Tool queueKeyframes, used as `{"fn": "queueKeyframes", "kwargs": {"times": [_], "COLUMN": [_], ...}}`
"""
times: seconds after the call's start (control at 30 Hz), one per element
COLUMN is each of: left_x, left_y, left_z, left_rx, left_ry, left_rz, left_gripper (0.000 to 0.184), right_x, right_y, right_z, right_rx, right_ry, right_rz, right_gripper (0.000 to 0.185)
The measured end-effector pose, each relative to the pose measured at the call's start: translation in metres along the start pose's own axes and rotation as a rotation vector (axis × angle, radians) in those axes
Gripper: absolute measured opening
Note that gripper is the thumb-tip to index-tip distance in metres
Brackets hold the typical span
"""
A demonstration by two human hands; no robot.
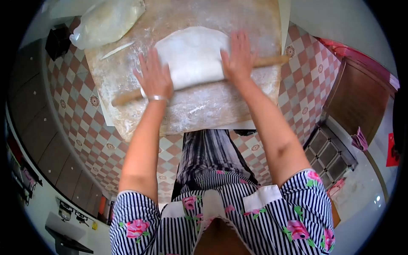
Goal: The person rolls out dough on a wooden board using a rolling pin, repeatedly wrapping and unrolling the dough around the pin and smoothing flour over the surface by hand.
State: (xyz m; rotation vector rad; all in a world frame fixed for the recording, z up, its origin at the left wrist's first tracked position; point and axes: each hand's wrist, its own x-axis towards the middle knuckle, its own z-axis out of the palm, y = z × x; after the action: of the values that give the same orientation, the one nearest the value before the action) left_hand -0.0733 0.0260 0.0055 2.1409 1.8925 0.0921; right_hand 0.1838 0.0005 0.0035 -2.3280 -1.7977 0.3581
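A white sheet of dough (pixel 193 49) lies on a floured wooden board (pixel 204 114), its near part wrapped around a long rolling pin (pixel 271 61). My left hand (pixel 156 76) rests flat at the left end of the wrapped roll, fingers stretched out and pointing away from me. At the roll's right end, my right hand (pixel 239 59) lies palm down with its fingers extended, slightly blurred. Both bare ends of the pin stick out past my hands. The pin's middle is hidden by the dough.
A clear plastic bag (pixel 108 23) lies at the board's far left corner, with a thin white stick-like thing (pixel 117 50) below it. Loose flour marks the board. Around it shows a checkered tile floor (pixel 85 102); a brown cabinet (pixel 359 100) stands at the right.
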Motion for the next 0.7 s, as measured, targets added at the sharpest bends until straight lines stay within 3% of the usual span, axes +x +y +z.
{"fn": "queueKeyframes", "kwargs": {"times": [0.03,0.13,0.27,0.37,0.43,0.53,0.57,0.63,0.67,0.7], "left_x": [-0.016,-0.006,0.005,-0.033,0.013,0.028,0.037,-0.015,-0.036,-0.022], "left_y": [-0.002,-0.011,-0.031,-0.035,-0.041,-0.037,-0.025,0.034,0.056,0.051], "left_z": [0.0,0.002,0.002,0.002,0.001,0.006,0.006,0.036,0.025,0.039], "left_rx": [0.092,0.073,-0.021,0.082,-0.002,0.019,0.044,0.135,-0.072,-0.209], "left_ry": [-0.05,-0.032,0.045,-0.101,0.066,0.244,0.332,0.056,-0.218,-0.049], "left_rz": [0.005,0.023,-0.003,-0.009,-0.031,-0.08,-0.095,-0.14,-0.227,-0.151], "left_gripper": [0.06,0.06,0.061,0.061,0.061,0.059,0.058,0.056,0.06,0.061], "right_x": [-0.016,-0.004,0.012,-0.015,0.01,0.061,0.046,-0.02,-0.04,-0.033], "right_y": [0.006,0.019,0.032,0.046,0.047,-0.001,0.001,-0.063,-0.086,-0.091], "right_z": [-0.003,0.002,0.003,0.0,-0.001,-0.015,0.03,0.062,0.037,0.034], "right_rx": [-0.058,-0.045,-0.025,-0.104,-0.144,-0.052,-0.592,0.155,0.065,0.075], "right_ry": [-0.073,0.021,0.043,-0.012,0.011,0.16,0.199,0.035,-0.238,-0.118], "right_rz": [0.036,-0.051,0.0,-0.023,-0.048,0.119,0.102,0.017,-0.082,0.002], "right_gripper": [0.073,0.075,0.075,0.07,0.067,0.063,0.07,0.07,0.069,0.069]}}
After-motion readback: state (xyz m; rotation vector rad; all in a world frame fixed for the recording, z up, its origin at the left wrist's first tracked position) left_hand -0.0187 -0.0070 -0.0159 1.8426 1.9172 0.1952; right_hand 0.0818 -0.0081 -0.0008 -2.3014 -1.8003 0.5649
